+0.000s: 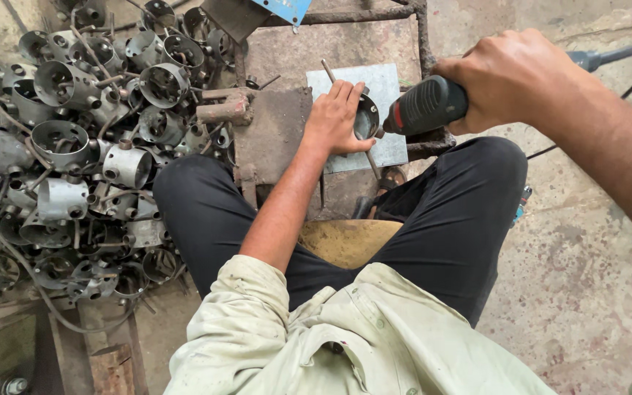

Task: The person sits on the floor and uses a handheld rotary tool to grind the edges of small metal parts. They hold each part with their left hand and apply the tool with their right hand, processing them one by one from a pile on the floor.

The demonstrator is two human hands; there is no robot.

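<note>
Grey metal rings [74,139] w/ dull sheen, black trousers [448,219], pale cream shirt [345,336], black power tool [426,106] w/ red trim, rust-brown frame [422,44], pale grey plate [385,88].

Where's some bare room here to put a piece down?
Bare concrete floor lies right of the black trousers. The rusty plate left of the left hand is partly free. The pile of metal cups crowds the far left; the right hand holds the power tool.

The left hand [336,117] reaches far forward from the body, forearm bare below a rolled sleeve, palm down, fingers curled and pressing. The right hand [510,80] comes in from the right, arm raised and bent, fist wrapped tight in a grip.
</note>
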